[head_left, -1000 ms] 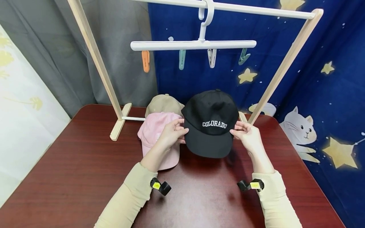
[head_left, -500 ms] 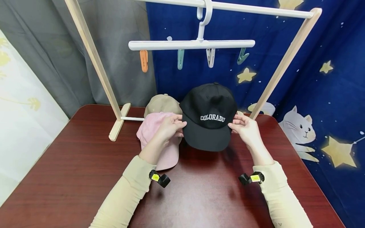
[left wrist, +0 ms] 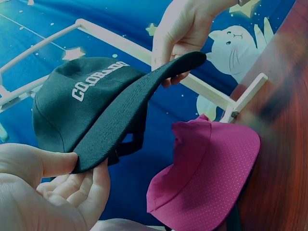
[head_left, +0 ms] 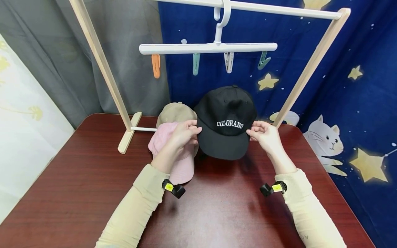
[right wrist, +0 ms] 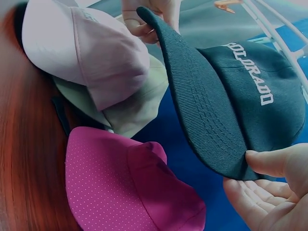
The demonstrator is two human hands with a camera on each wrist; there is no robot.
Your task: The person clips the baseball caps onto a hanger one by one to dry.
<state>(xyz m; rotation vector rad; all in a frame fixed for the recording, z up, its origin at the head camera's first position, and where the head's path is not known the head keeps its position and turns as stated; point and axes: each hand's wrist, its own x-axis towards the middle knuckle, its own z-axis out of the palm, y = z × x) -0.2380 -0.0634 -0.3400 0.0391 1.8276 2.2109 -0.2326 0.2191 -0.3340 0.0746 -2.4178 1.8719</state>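
A black cap (head_left: 227,106) with white COLORADO lettering is held up in front, its brim toward me and tilted down. My left hand (head_left: 183,134) pinches one side of the brim between thumb and fingers. At the other side, my right hand (head_left: 265,136) pinches it the same way. Below and left, a pink cap (head_left: 183,170) lies on the table, partly behind my left forearm, and a beige cap (head_left: 175,114) sits behind it. Both wrist views show a magenta cap (left wrist: 211,168) with pale dots under the black one; in the head view it is hidden.
Above hangs a white hanger (head_left: 186,48) on a rack bar (head_left: 266,7). From it dangle an orange clip (head_left: 156,66), a teal clip (head_left: 196,64), a white clip (head_left: 228,62) and another teal clip (head_left: 264,61). Wooden posts (head_left: 103,69) flank the dark red table (head_left: 80,179).
Both hands have lifted the black cap upward and slightly left, toward the hanger. The pink and beige caps have stayed in place.
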